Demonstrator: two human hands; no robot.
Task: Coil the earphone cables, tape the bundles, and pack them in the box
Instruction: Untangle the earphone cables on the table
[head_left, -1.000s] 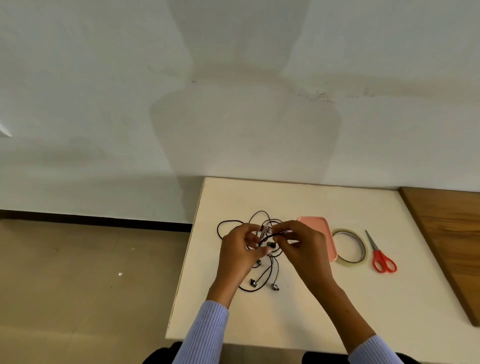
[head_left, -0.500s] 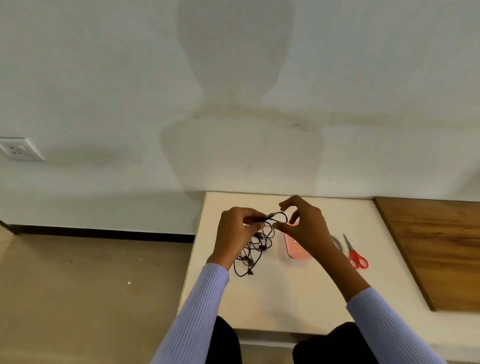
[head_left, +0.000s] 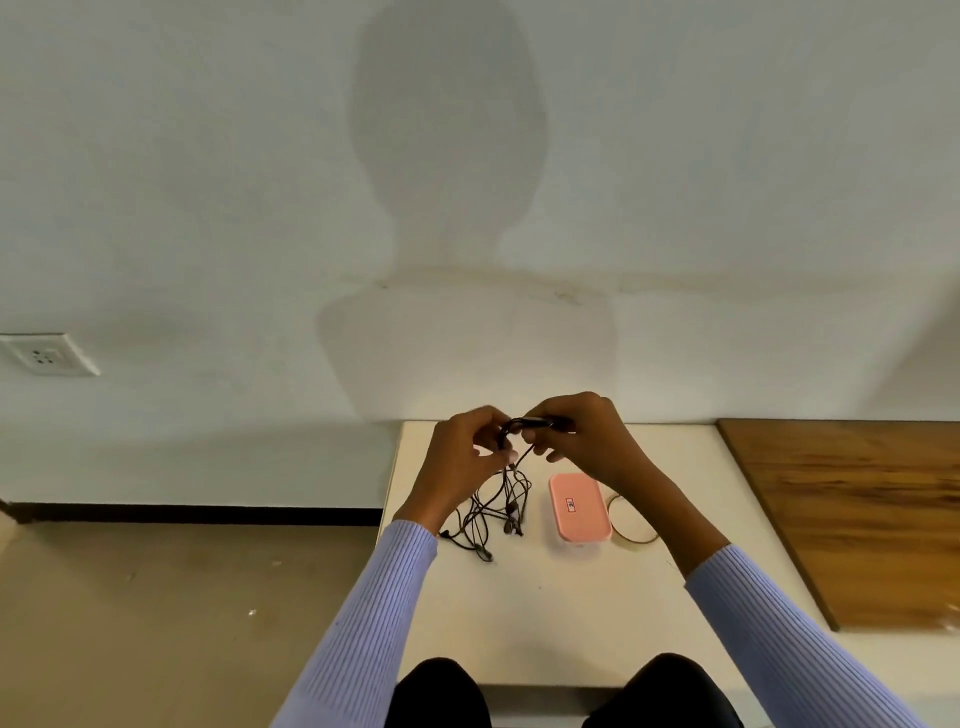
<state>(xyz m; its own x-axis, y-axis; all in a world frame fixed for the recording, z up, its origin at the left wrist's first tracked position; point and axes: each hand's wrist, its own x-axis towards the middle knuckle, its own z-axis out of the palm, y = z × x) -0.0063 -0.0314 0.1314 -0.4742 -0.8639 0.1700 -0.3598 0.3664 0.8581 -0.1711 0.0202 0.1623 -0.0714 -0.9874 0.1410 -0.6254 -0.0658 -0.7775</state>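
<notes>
While both hands (head_left: 470, 452) (head_left: 584, 441) pinched the limp, light cable (head_left: 498, 512) up top, loops dangled tangled; better grip near the plug.

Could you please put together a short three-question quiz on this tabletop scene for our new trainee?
1. True or false: the pink rounded plastic box has its lid on.
2. What do the left hand and right hand hold between them: (a) the ring of clear tape, (b) the tangled black earphone cables, (c) a pen?
3. Fill in: the tape ring lies on the white table beside the box, on the person's ____ side.

Key: 1 true. 2 b; the cables' loose ends hang down to the table. 3 right.
</notes>
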